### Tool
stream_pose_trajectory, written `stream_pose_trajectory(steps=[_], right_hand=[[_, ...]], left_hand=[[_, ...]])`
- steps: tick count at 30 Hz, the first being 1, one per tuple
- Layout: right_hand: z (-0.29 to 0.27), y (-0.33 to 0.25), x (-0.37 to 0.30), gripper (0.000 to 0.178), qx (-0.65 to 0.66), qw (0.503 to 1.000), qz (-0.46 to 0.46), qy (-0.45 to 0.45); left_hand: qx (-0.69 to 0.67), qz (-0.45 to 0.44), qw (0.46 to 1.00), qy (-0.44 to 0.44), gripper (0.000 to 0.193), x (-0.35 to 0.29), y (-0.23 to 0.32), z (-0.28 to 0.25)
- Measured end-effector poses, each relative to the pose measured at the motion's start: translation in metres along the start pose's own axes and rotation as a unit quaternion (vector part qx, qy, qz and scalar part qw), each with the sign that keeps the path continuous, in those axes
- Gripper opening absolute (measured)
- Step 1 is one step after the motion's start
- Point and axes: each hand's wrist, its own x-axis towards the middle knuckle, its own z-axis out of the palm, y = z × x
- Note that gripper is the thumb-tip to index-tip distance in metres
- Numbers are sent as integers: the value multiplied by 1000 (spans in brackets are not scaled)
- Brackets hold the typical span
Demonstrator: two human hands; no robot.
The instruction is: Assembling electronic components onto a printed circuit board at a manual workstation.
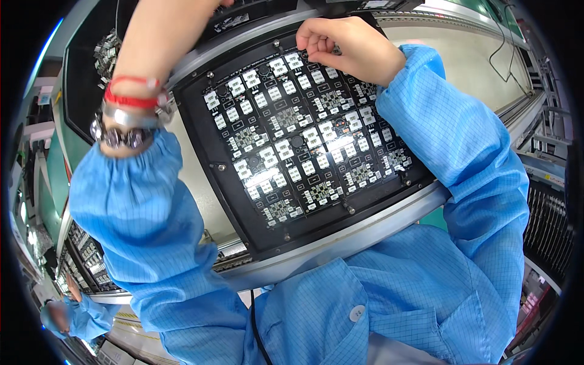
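Observation:
A black panel of circuit boards [286, 121] lies before me in a dark tray-like frame [234, 210]. The boards carry rows of white square parts and small chips. My right hand [350, 45] is over the panel's far right part, its fingers curled and thumb drawn in. Whatever is between those fingertips, if anything, is hidden. My left hand [179, 15] reaches past the panel's far left corner and out of the top of the view. Hardly more than its wrist and a fingertip show. A red cord bracelet [135, 100] and a beaded one circle that wrist.
Metal rails [340, 243] run along the near and far sides of the frame. Small loose parts [108, 53] sit in a black bin at far left. A thin black cable [508, 55] hangs at far right. Another person [85, 313] in blue works at lower left.

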Motion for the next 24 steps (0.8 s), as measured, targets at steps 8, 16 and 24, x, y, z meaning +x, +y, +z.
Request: stream_pose_trajectory(steps=[8, 16, 24], right_hand=[[-62, -46, 9, 10, 6, 987, -64, 144], [-97, 76, 56, 25, -176, 982, 39, 62], [-89, 50, 54, 16, -255, 961, 88, -56]], left_hand=[[-104, 61, 987, -103, 14, -35, -30, 38], [-3, 94, 990, -105, 17, -29, -35, 71], [151, 223, 962, -39, 12, -20, -40, 87]])
